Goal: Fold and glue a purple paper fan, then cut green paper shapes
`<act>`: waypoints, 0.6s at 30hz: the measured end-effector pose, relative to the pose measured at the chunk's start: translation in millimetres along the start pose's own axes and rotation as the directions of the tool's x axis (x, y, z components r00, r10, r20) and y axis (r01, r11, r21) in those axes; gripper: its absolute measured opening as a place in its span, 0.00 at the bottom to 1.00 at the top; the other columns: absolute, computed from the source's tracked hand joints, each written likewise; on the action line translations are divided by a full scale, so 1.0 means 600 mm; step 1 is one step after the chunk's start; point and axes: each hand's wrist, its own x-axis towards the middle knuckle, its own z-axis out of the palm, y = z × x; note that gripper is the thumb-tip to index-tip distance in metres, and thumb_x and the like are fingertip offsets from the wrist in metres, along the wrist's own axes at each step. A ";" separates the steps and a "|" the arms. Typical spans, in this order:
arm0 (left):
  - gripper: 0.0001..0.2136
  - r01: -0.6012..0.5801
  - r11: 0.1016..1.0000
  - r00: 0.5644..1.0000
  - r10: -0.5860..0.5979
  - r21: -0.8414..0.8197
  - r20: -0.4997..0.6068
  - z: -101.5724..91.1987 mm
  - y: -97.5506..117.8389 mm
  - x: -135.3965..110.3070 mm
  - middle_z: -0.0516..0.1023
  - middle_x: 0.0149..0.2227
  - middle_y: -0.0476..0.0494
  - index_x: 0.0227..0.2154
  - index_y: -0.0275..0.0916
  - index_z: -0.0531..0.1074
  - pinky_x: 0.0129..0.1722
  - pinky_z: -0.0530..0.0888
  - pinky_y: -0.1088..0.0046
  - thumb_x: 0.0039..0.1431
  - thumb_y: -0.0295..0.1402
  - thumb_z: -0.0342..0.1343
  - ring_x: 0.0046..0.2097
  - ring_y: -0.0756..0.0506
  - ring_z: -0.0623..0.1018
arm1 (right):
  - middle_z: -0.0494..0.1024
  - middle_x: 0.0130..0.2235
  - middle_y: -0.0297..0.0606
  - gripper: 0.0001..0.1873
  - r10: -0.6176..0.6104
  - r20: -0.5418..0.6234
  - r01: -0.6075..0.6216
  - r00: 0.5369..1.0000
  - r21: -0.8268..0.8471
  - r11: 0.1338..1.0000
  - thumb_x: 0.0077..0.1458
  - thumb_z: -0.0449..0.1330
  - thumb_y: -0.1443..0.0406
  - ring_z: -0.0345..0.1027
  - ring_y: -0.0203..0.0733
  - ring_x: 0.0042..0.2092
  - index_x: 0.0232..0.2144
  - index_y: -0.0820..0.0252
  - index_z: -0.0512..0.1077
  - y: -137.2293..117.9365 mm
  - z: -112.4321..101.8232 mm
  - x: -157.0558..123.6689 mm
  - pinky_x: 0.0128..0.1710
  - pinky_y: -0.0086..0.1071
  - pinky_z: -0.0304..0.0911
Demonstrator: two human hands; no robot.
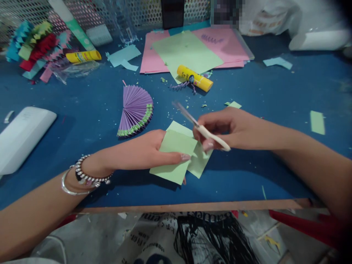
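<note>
Pale green paper pieces (176, 145) lie pinched in my left hand (154, 148), the thumb on top and the fingers hidden beneath. A second green sheet (200, 161) shows from under them, reaching toward my right hand. My right hand (220, 126) is closed around a pair of scissors (210, 136) with whitish handles; the blades point up and left and look blurred. Behind my left hand lies a pleated purple paper fan (136, 112) with a green-patterned edge. A yellow glue stick (195, 78) lies beyond the scissors.
Pink and green sheets (154, 55) are stacked at the back. Folded colored paper (41, 46) and another yellow glue stick (84, 56) lie back left. A white object (24, 135) sits at left. Paper scraps (317, 123) dot the blue table, whose front edge (192, 206) is near me.
</note>
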 end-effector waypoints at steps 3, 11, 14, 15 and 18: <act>0.07 -0.027 1.000 0.997 0.026 -0.016 -0.077 0.006 0.003 0.003 0.79 0.30 0.52 0.32 0.39 0.72 0.27 0.71 0.83 0.55 0.36 0.54 0.29 0.52 0.76 | 0.71 0.28 0.30 0.08 -0.082 -0.265 0.089 0.961 0.015 0.996 0.46 0.63 0.66 0.63 0.30 0.28 0.32 0.59 0.69 0.006 0.012 0.010 0.26 0.24 0.60; 0.18 -0.154 0.948 0.980 0.110 -0.278 -0.167 0.013 -0.013 0.012 0.78 0.37 0.44 0.46 0.40 0.67 0.35 0.73 0.74 0.58 0.44 0.49 0.37 0.47 0.77 | 0.71 0.29 0.30 0.08 -0.129 -0.398 0.156 0.908 0.036 0.987 0.44 0.64 0.69 0.63 0.30 0.29 0.30 0.59 0.69 0.000 0.012 0.006 0.27 0.24 0.59; 0.26 -0.236 0.866 0.971 0.198 -0.440 -0.132 0.007 -0.014 0.014 0.77 0.39 0.41 0.50 0.37 0.64 0.41 0.72 0.68 0.60 0.51 0.37 0.41 0.45 0.76 | 0.71 0.29 0.29 0.07 -0.186 -0.479 0.216 0.858 0.007 0.976 0.45 0.63 0.68 0.63 0.29 0.29 0.29 0.58 0.68 -0.004 0.010 0.003 0.27 0.24 0.59; 0.27 -0.251 0.864 0.967 0.209 -0.436 -0.142 0.006 -0.012 0.013 0.77 0.40 0.41 0.49 0.36 0.64 0.41 0.71 0.68 0.61 0.51 0.33 0.41 0.44 0.76 | 0.70 0.29 0.29 0.06 -0.198 -0.513 0.229 0.835 -0.004 0.974 0.46 0.63 0.67 0.63 0.29 0.28 0.28 0.58 0.68 -0.005 0.010 0.004 0.26 0.25 0.59; 0.22 -0.405 0.892 0.857 0.293 -0.201 -0.424 0.011 -0.008 0.002 0.74 0.37 0.47 0.39 0.38 0.69 0.40 0.68 0.73 0.64 0.46 0.34 0.39 0.49 0.73 | 0.69 0.26 0.28 0.07 -0.216 -0.644 0.269 0.734 -0.015 0.963 0.46 0.64 0.66 0.60 0.28 0.24 0.27 0.57 0.68 -0.006 0.011 0.007 0.23 0.26 0.57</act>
